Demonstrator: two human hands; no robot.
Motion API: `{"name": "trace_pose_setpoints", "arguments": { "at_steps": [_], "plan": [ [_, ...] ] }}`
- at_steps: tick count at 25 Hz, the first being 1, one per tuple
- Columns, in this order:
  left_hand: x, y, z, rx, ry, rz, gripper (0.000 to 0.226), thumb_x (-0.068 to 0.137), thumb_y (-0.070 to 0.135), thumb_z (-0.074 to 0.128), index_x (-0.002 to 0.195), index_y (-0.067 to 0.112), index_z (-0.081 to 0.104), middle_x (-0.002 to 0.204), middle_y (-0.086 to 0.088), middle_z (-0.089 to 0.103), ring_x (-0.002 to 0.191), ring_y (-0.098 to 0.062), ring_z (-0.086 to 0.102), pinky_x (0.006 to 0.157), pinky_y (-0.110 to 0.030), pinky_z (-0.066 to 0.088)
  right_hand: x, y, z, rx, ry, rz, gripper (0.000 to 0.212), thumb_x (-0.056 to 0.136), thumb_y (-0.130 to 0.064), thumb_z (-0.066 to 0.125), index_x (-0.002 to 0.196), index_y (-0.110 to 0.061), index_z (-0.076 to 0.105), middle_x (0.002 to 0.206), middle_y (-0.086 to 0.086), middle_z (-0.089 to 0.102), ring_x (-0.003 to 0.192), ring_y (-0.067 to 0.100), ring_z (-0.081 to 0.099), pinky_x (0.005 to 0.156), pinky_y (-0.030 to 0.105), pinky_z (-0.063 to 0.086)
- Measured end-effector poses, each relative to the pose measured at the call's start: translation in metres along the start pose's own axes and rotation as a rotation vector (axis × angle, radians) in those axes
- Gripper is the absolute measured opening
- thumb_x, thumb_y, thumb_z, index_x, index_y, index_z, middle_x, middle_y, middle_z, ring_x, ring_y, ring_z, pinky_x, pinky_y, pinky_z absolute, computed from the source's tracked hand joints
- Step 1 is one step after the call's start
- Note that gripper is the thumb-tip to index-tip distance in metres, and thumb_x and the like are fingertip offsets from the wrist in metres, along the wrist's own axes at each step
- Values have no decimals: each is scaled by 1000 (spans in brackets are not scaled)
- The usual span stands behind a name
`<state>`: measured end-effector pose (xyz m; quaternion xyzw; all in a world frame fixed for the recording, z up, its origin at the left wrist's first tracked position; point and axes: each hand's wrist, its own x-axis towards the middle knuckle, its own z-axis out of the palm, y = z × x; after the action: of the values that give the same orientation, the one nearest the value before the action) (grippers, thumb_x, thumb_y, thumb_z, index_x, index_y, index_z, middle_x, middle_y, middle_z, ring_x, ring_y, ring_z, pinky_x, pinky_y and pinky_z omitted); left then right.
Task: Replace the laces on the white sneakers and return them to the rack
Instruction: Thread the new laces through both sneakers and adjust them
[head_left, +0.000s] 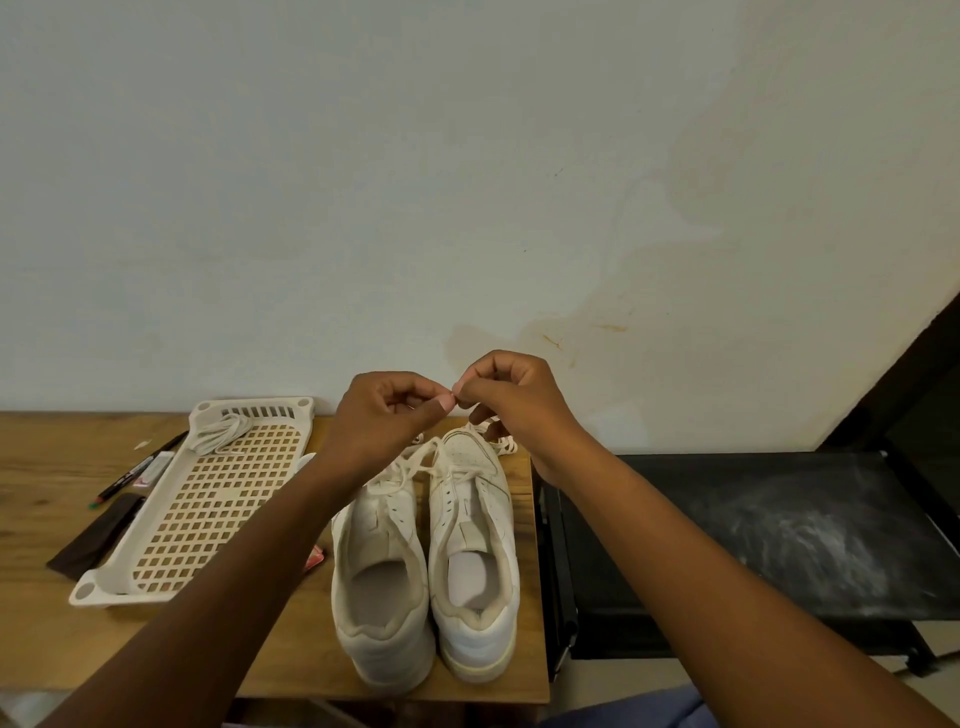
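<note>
- The left hand (382, 415) and right hand (511, 397) each pinched a lace (415, 462) end, grips touching, above the toes.
- Two white sneakers (426, 561) stood side by side on the tabletop (41, 545), right of a rack (208, 499).

Dim, warm, even light is seen; soft shadows are cast on the wall (467, 182). Straight edges are bowed by wide-angle distortion; focus is slightly soft.

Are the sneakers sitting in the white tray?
No, both sneakers stand on the table beside the tray, which holds only a loose lace.
</note>
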<state>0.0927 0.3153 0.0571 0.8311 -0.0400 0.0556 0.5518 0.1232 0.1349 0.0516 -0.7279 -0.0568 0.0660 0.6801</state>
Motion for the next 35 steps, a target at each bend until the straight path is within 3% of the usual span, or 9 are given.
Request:
{"name": "trace_pose_setpoints", "arguments": {
  "at_steps": [4, 7, 9, 11, 15, 18, 24, 32, 35],
  "plan": [
    [0, -6, -1, 189, -5, 32, 4, 88, 22, 79, 84, 22, 81, 69, 9, 73, 54, 2, 58, 57, -10, 43, 2, 4, -5, -251, -55, 144, 14, 87, -17, 77, 96, -8, 73, 87, 7, 76, 69, 17, 70, 59, 35, 61],
    [-1, -13, -3, 325, -72, 13, 8, 85, 23, 80, 79, 28, 80, 71, 12, 73, 62, 3, 63, 59, -10, 43, 1, 13, -9, -637, -153, 308, 20, 89, -22, 79, 97, -7, 69, 89, 11, 76, 76, 25, 76, 69, 41, 66],
    [-3, -16, 1, 378, -147, -18, 8, 84, 21, 81, 79, 27, 81, 71, 15, 73, 71, 5, 65, 57, -7, 44, -3, 17, -8, -711, -253, 462, 34, 87, -28, 84, 99, -1, 68, 90, 12, 76, 70, 25, 74, 70, 39, 66],
    [-3, -18, 8, 449, -214, -21, 6, 82, 19, 82, 82, 25, 83, 78, 17, 74, 79, 2, 67, 62, -7, 47, -5, 18, -5, -679, -332, 591, 35, 86, -27, 85, 98, 1, 67, 87, 14, 73, 62, 23, 68, 68, 37, 64],
    [-4, -26, 23, 546, -306, -50, 8, 81, 19, 80, 86, 25, 84, 86, 12, 76, 82, -8, 68, 73, -21, 56, -1, 23, -6, -567, -332, 690, 13, 98, -11, 70, 97, 2, 65, 80, 15, 69, 61, 20, 68, 59, 31, 63],
    [-8, -31, 34, 639, -279, -9, 8, 80, 20, 76, 83, 24, 83, 81, 11, 74, 77, -8, 66, 62, -15, 46, 2, 24, -11, -502, -317, 709, 6, 100, -1, 62, 103, 4, 62, 84, 18, 70, 66, 23, 70, 62, 34, 63],
    [-10, -35, 43, 655, -234, 10, 8, 80, 21, 75, 80, 24, 82, 71, 16, 66, 70, -6, 61, 57, -13, 37, 5, 26, -15, -451, -334, 737, 23, 99, 3, 62, 122, 9, 62, 82, 18, 70, 68, 24, 71, 67, 36, 63],
    [-9, -41, 46, 590, -223, -5, 12, 84, 19, 72, 84, 22, 84, 83, 10, 78, 77, -9, 68, 70, -22, 52, 4, 25, -13, -463, -376, 724, 3, 101, 0, 60, 101, 3, 61, 86, 17, 69, 72, 23, 70, 67, 32, 62],
    [-9, -40, 47, 596, -224, 22, 12, 85, 23, 73, 86, 23, 85, 84, 9, 78, 78, -9, 68, 76, -31, 59, 4, 25, -12, -469, -374, 722, 10, 102, -4, 59, 95, 2, 63, 83, 17, 69, 64, 20, 71, 63, 30, 62]
  ]
}}
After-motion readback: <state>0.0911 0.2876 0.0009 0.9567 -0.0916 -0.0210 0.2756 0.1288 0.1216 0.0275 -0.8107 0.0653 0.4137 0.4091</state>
